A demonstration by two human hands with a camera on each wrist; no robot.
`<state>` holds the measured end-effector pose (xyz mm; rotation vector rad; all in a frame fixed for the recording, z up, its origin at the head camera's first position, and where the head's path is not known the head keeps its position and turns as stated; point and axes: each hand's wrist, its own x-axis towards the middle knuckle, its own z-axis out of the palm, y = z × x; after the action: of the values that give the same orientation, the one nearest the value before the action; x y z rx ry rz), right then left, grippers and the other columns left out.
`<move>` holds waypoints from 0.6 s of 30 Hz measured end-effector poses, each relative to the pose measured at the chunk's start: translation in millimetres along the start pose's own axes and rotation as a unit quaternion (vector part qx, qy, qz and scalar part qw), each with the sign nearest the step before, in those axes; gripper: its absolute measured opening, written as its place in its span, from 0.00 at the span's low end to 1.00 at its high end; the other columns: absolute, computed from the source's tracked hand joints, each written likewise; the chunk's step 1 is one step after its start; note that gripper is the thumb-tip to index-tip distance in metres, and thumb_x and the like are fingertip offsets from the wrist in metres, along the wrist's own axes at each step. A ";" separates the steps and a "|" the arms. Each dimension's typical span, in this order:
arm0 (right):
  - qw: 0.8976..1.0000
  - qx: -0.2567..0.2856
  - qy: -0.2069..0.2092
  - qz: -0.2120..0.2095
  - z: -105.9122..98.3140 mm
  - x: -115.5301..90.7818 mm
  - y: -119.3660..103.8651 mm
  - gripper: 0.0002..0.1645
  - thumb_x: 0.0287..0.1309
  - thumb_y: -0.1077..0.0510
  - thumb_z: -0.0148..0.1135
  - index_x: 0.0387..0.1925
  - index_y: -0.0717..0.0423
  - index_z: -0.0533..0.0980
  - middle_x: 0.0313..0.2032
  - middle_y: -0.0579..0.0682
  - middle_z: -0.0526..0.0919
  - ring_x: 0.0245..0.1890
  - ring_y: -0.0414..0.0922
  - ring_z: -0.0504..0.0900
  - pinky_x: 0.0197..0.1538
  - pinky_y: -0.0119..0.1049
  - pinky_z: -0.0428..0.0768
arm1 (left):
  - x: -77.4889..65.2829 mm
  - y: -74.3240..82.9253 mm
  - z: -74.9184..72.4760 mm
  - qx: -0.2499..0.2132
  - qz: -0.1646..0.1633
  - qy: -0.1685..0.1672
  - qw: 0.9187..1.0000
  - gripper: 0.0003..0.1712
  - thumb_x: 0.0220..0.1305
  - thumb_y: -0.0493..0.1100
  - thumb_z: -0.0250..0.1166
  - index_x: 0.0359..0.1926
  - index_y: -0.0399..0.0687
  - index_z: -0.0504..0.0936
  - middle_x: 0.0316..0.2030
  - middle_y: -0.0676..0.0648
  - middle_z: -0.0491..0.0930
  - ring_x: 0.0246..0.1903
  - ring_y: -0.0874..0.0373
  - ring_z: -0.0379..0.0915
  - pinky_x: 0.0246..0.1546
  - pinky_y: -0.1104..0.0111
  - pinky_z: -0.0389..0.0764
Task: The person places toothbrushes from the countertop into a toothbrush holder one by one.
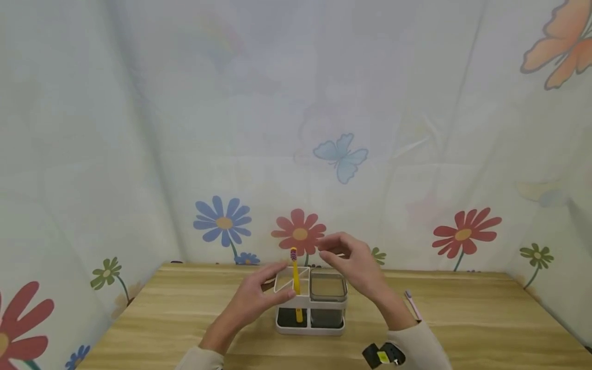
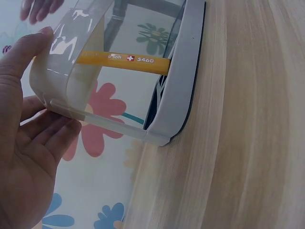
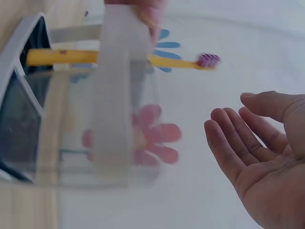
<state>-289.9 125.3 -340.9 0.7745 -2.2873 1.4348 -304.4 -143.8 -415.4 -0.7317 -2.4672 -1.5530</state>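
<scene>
A white toothbrush holder stands upright on the table, with a divided top on its left side and a clear grey cup in its right side. One yellow toothbrush stands in the divided part, its purple-and-white bristles up. My left hand grips the holder's upper left side, thumb in front and fingers behind. In the left wrist view the yellow handle shows through the frame. Above the cup's right side, my right hand hovers with relaxed fingers and holds nothing.
A pale pink toothbrush lies on the wooden table, right of the right forearm. A black strapped device with a yellow patch shows by the right sleeve. Behind the table hangs a flower-and-butterfly printed curtain.
</scene>
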 end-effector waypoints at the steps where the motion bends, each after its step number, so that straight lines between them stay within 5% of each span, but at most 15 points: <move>1: 1.000 -0.005 0.004 0.001 -4.9 -1.9 -1.6 0.15 0.71 0.61 0.70 0.56 0.60 0.82 0.48 0.54 0.88 0.47 0.48 0.87 0.53 0.34 0.86 | -0.6 -0.3 0.6 0.000 -0.001 0.001 1.000 0.39 0.65 0.51 0.78 0.74 0.50 0.77 0.72 0.42 0.74 0.70 0.42 0.70 0.68 0.51 0.76; 18: 0.994 -0.097 0.035 0.026 -84.2 -36.2 21.1 0.13 0.72 0.59 0.69 0.54 0.58 0.83 0.47 0.50 0.89 0.45 0.46 0.87 0.42 0.33 0.86 | -1.0 0.8 2.3 0.008 -0.009 0.007 1.000 0.39 0.65 0.52 0.78 0.74 0.50 0.77 0.70 0.43 0.76 0.69 0.41 0.72 0.67 0.51 0.76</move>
<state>-274.4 218.1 -338.8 0.6022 -2.3635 1.2178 -302.8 -141.8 -416.2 -0.6961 -2.4800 -1.5361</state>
